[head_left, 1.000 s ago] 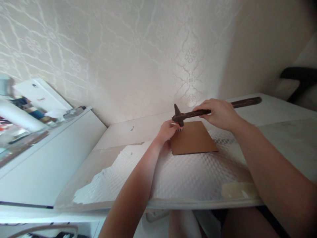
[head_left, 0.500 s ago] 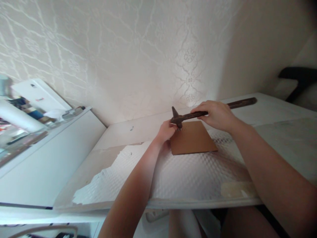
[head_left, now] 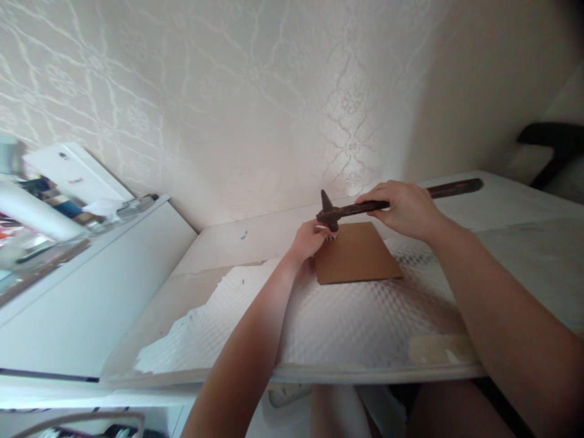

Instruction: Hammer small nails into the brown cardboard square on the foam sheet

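My right hand (head_left: 406, 210) is closed round the handle of a dark, rusty hammer (head_left: 347, 211), gripping it close to the head. The hammer head hovers just above the far left corner of a brown board (head_left: 356, 255) lying on the table. My left hand (head_left: 308, 240) is pinched at that corner, right under the hammer head, on something too small to make out, perhaps a nail. The long handle sticks out to the right behind my right hand.
The board lies on a white table (head_left: 319, 328) with a peeling textured cover, set against a patterned wall. A white cabinet (head_left: 91, 280) with cluttered items on top stands to the left. A dark chair part (head_left: 552, 143) shows at the far right.
The hammer head dipped slightly onto the board's corner half a second ago and has risen back to about where it was. My left hand has stayed pinched in place.
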### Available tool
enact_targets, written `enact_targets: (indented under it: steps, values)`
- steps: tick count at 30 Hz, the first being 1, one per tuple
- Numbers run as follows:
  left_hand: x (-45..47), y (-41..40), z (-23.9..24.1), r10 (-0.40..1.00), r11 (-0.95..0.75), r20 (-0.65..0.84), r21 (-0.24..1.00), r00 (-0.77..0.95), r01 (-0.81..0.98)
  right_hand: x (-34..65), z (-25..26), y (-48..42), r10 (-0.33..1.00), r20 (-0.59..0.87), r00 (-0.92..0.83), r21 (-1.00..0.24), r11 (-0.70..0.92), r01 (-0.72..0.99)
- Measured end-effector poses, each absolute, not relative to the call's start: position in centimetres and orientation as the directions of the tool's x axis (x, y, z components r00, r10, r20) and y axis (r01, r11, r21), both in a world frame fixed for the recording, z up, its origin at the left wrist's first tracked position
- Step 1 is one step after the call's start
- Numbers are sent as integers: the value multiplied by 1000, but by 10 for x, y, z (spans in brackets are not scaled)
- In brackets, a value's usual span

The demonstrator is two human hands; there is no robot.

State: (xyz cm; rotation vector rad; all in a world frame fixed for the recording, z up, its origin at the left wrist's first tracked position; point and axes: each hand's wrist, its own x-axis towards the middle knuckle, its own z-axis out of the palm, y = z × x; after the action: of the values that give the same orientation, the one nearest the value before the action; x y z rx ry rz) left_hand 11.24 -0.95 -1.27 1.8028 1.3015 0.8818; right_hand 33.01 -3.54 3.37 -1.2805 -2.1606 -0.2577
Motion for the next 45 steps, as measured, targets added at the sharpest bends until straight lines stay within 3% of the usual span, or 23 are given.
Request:
enact_targets:
  steps: [19, 45]
  values:
    - [113, -10, -13, 969, -176, 76, 877, 233, 446, 332, 34, -35, 743, 583, -328, -110, 473, 874]
    - [111, -7, -15, 959, -244, 130, 832, 253, 498, 328, 35, -39, 745, 555, -370, -89, 496, 864]
